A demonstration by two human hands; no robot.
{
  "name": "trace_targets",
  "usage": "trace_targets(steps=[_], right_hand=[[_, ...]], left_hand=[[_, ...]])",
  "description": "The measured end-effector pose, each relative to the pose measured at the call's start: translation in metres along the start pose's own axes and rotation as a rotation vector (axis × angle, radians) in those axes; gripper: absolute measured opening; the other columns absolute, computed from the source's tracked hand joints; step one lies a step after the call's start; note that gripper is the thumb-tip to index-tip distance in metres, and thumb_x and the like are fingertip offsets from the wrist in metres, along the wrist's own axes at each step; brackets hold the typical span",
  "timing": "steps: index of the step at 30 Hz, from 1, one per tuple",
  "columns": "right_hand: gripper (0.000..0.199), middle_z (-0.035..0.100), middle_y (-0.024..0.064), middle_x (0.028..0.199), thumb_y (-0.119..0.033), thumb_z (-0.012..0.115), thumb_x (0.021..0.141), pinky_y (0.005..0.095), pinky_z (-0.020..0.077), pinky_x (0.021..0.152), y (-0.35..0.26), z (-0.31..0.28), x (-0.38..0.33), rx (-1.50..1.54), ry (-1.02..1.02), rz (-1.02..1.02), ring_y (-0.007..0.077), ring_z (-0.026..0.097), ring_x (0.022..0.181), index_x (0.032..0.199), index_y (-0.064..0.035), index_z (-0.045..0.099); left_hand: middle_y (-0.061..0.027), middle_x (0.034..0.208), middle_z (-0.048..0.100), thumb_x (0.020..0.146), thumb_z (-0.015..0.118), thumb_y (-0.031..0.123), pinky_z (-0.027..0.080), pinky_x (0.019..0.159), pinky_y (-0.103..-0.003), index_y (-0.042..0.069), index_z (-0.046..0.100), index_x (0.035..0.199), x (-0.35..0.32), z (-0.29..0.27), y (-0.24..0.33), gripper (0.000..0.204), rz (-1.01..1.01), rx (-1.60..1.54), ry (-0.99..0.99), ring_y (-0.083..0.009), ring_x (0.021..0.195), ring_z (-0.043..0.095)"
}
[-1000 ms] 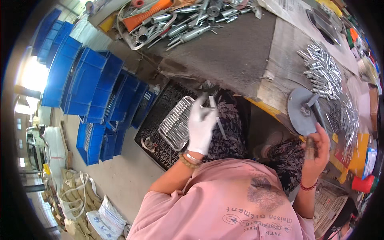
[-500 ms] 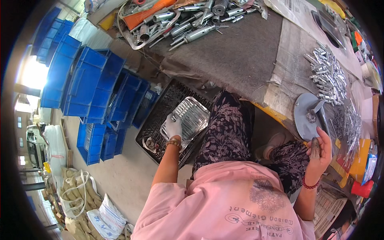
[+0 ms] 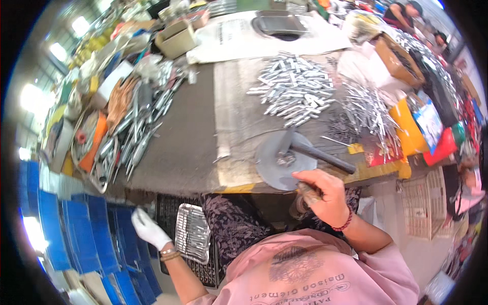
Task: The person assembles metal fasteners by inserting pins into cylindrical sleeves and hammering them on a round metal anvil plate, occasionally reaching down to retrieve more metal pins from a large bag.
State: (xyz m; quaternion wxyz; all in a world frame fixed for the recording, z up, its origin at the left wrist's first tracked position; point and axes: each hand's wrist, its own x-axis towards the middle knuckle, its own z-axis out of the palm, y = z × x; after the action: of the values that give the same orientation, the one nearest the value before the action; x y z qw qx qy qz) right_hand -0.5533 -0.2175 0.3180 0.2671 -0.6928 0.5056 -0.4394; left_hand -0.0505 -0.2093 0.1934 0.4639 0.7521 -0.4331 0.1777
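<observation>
My left hand, in a white glove, is raised beside a shiny metal tray of slim silver metal pieces. Its fingers stretch out, and nothing shows in them. Bare and dark-stained at the fingertips, my right hand hovers at the near rim of a round grey metal plate. The index finger and thumb are apart there, and no held thing shows. A hammer lies across the plate, its dark handle pointing right. Beyond the plate spreads a heap of short silver metal tubes.
Blue bins stand at the lower left, and a black crate sits under the tray. Metal tools crowd the table's left side. Thin metal pins lie on the right, near a yellow packet. Co-workers are at the far right.
My view has swung from the left toward the table. My left hand has left the tray's pieces and is now up on its left side. My right hand has turned over beside the plate.
</observation>
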Motion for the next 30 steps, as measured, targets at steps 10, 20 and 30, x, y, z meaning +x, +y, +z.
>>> trace_targets(steps=[10, 20, 30], right_hand=[[0.037, 0.073, 0.0116, 0.096, 0.004, 0.074, 0.083, 0.0379, 0.0576, 0.071, 0.016, -0.001, -0.002, 0.018, 0.065, -0.135, 0.0312, 0.072, 0.082, 0.118, -0.0095, 0.075], [0.034, 0.074, 0.0114, 0.1, -0.001, 0.074, 0.085, 0.0376, 0.0583, 0.073, 0.018, -0.002, 0.0, 0.08, 0.039, -0.174, 0.0329, 0.072, 0.083, 0.118, -0.009, 0.075], [0.012, 0.063, 0.0093, 0.095, -0.01, 0.075, 0.083, 0.0436, 0.0583, 0.075, 0.028, -0.074, 0.039, -0.574, 0.16, -0.092, 0.0308, 0.071, 0.089, 0.094, -0.0088, 0.073]], left_hand=[[-0.0127, 0.098, 0.074, 0.091, 0.076, 0.008, 0.056, 0.083, -0.032, -0.003, 0.073, 0.11, 0.031, 0.069, 0.352, 0.022, 0.539, -0.628, -1.01, -0.0189, 0.088, 0.07], [-0.0187, 0.1, 0.075, 0.087, 0.074, 0.019, 0.057, 0.086, -0.041, 0.003, 0.071, 0.108, 0.0, 0.136, 0.408, 0.026, 0.76, -0.333, -1.175, -0.0353, 0.094, 0.074], [-0.0064, 0.098, 0.073, 0.09, 0.074, 0.008, 0.058, 0.077, -0.028, -0.001, 0.066, 0.116, 0.05, 0.102, 0.355, 0.028, 0.423, -0.581, -1.257, -0.0134, 0.087, 0.07]])
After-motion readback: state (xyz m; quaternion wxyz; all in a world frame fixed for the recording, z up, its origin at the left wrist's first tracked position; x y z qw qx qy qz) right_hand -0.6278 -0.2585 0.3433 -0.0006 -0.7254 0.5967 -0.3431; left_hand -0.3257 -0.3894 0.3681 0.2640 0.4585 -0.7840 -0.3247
